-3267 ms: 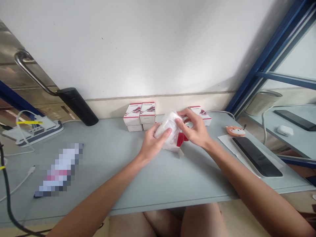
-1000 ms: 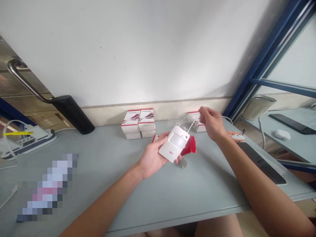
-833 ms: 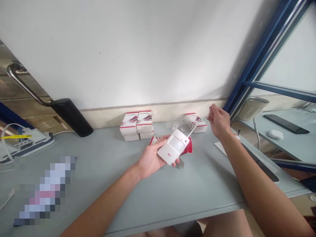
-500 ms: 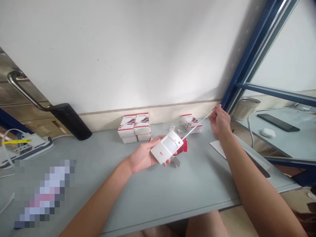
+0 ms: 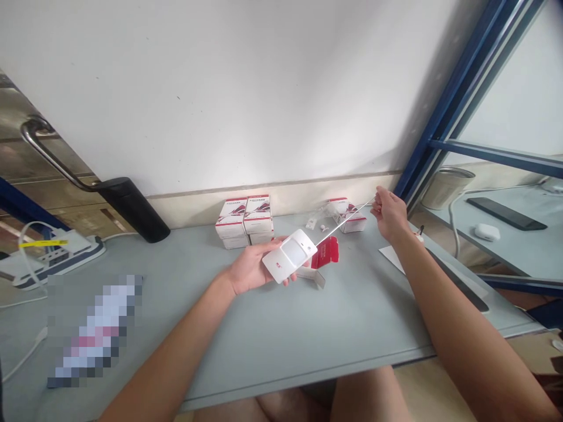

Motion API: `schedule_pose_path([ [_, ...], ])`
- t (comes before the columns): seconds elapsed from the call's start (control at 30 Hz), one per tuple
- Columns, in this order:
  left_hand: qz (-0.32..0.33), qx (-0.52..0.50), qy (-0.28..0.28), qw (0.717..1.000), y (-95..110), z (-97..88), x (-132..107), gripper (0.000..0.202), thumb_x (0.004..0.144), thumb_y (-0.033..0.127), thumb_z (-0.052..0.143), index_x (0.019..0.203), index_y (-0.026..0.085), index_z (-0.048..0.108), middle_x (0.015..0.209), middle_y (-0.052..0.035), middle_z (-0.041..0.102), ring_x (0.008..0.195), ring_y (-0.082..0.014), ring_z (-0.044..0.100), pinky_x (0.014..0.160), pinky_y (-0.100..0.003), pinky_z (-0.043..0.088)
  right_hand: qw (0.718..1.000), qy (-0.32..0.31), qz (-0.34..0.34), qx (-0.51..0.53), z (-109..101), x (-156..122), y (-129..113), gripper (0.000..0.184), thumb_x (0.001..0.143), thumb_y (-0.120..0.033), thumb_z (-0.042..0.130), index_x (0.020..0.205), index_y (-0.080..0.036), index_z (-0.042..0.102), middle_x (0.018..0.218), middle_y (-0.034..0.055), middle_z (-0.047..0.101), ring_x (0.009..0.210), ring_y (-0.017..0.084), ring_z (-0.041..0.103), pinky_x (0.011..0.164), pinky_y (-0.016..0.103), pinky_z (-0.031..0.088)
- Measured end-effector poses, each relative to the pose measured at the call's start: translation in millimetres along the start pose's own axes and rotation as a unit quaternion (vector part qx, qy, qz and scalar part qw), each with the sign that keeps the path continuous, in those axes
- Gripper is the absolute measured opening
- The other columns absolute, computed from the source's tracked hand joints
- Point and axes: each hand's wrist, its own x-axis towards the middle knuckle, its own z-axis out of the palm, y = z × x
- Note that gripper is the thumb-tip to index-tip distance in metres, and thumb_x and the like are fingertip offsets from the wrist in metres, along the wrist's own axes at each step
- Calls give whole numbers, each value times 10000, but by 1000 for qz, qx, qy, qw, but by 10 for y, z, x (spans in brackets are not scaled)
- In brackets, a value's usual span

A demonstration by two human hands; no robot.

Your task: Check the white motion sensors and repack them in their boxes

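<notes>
My left hand (image 5: 246, 269) is closed around a white motion detector (image 5: 275, 265), its curved lens window facing up. From the detector's upper right corner a thin metal telescopic antenna (image 5: 345, 221) extends up and to the right. My right hand (image 5: 390, 214) pinches the antenna's far tip between thumb and fingers. Beneath and behind the detector lies an opened red and white carton (image 5: 325, 253), partly hidden by it. Small white parts (image 5: 311, 224) lie on the table beyond.
Several small white and red boxes (image 5: 244, 220) are stacked near the wall, and another box (image 5: 352, 220) stands farther right. A black cylinder (image 5: 134, 210), a power strip (image 5: 61, 258) and a blurred-out item (image 5: 94, 328) are at left. A dark flat object (image 5: 457, 278) lies under my right forearm.
Both hands have shifted slightly left over the table with the detector and antenna, uncovering more of the red carton. The view has turned a little. The grip of each hand looks the same.
</notes>
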Motion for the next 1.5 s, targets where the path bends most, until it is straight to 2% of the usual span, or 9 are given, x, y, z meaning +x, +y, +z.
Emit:
schedule_pose_path([
  [0.2, 7, 3, -11, 1000, -35, -42, 32, 451, 1013, 387, 547, 1358, 105, 615, 1213, -267, 733, 758, -260, 732, 688, -353, 508, 1000, -19, 5, 19, -3, -19, 6, 515, 729, -365, 902, 664, -224, 411, 634, -88, 406, 504, 45, 329, 405, 164, 300],
  [0.37, 6, 7, 0, 1000, -47, -52, 46, 461, 1032, 416, 513, 1348, 98, 620, 1239, -268, 720, 764, -257, 728, 694, -350, 500, 999, -31, 12, 13, -13, -25, 38, 572, 718, -443, 920, 674, -226, 393, 659, -83, 417, 511, 48, 330, 403, 168, 303],
  [0.57, 13, 10, -8, 1000, -27, -24, 44, 413, 1031, 407, 512, 1289, 110, 640, 1187, -262, 741, 737, -253, 727, 684, -351, 500, 999, -38, -7, -3, 5, -60, 19, 552, 715, -550, 919, 707, -234, 467, 654, -89, 403, 502, 51, 344, 413, 186, 312],
  [0.67, 12, 13, -14, 1000, -15, -8, 36, 416, 1034, 414, 507, 1285, 111, 643, 1160, -265, 753, 707, -246, 719, 658, -344, 494, 999, -34, -21, -10, 55, -116, -19, 533, 735, -557, 907, 712, -241, 479, 641, -91, 394, 495, 58, 333, 411, 201, 301],
  [0.83, 2, 1, -1, 1000, -26, -2, 29, 448, 1031, 425, 503, 1308, 98, 632, 1156, -262, 748, 690, -238, 705, 641, -343, 491, 999, -17, -47, 0, 134, -205, -69, 547, 721, -543, 919, 693, -228, 472, 716, -69, 496, 513, 49, 319, 422, 207, 288],
  [0.97, 4, -15, 15, 1000, -37, 29, 25, 443, 1026, 423, 518, 1292, 93, 646, 1149, -259, 742, 691, -232, 702, 640, -336, 487, 997, -31, -72, -15, 203, -274, -58, 548, 715, -555, 919, 678, -225, 484, 734, -53, 510, 535, 58, 326, 439, 222, 283],
  [1.2, 43, -51, 22, 998, -65, 90, 47, 442, 1026, 438, 531, 1241, 89, 697, 1102, -242, 748, 665, -220, 687, 623, -329, 484, 981, -129, -110, -92, 436, -580, -6, 509, 815, -623, 837, 674, -241, 531, 651, -40, 473, 568, 108, 365, 530, 275, 338],
  [1.37, 71, -98, 64, 991, -109, 132, 66, 465, 1028, 449, 553, 1263, 80, 709, 1100, -231, 752, 680, -208, 678, 612, -306, 492, 941, -296, -72, -145, 632, -1018, 20, 484, 889, -645, 758, 720, -235, 564, 720, -10, 576, 644, 141, 462, 614, 302, 387],
  [1.5, 71, -97, 86, 989, -112, 170, 70, 473, 1033, 450, 548, 1252, 65, 713, 1029, -225, 760, 629, -197, 654, 571, -294, 474, 902, -385, -71, -183, 695, -1197, -18, 472, 932, -612, 726, 702, -230, 572, 681, -11, 543, 656, 156, 474, 630, 318, 391],
])
